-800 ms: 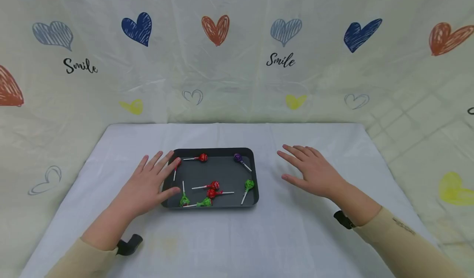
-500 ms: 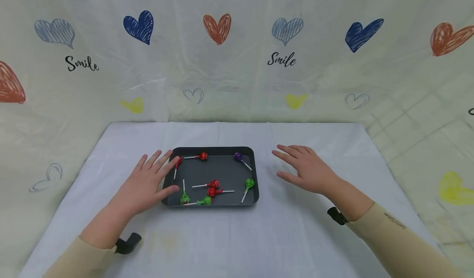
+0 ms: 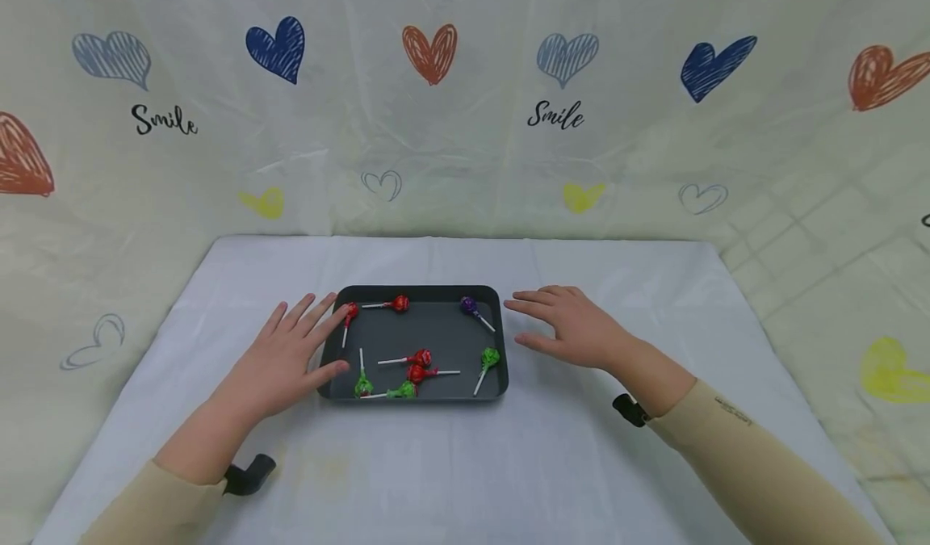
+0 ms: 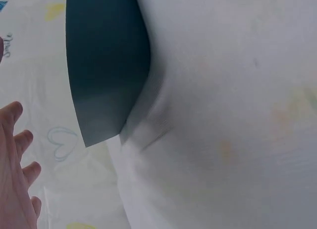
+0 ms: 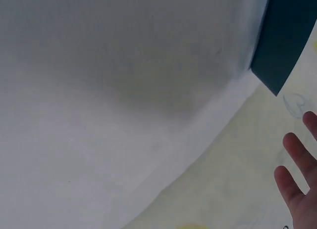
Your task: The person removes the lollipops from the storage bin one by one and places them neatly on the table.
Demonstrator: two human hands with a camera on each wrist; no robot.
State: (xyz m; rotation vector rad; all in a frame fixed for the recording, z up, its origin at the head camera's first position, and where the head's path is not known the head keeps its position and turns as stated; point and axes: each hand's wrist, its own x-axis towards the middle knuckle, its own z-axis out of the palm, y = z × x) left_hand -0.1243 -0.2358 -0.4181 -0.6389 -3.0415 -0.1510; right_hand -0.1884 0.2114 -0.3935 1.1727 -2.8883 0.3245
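A dark grey rectangular tray (image 3: 429,327) lies on the white-covered table with several wrapped lollipops in it. A purple lollipop (image 3: 468,305) is at its back right and a green lollipop (image 3: 490,358) at its front right. Red lollipops, one of them at the back (image 3: 400,303), and more green ones fill the left and front. My left hand (image 3: 279,367) has its fingers spread over the tray's left edge; whether it touches cannot be told. Just right of the tray, my right hand (image 3: 574,327) hovers with fingers extended, holding nothing. The wrist views show the tray's outer walls (image 4: 106,66) and some fingertips.
The white tablecloth (image 3: 436,472) spreads around the tray and has a faint yellowish stain near the front. Behind the table hangs a pale curtain (image 3: 465,141) printed with hearts and the word Smile. Dark bands (image 3: 249,475) sit at both wrists.
My right hand has moved left, closer to the tray's right edge. The left hand stays almost in place. The lollipops and tray have not moved on the table; the head view has shifted slightly.
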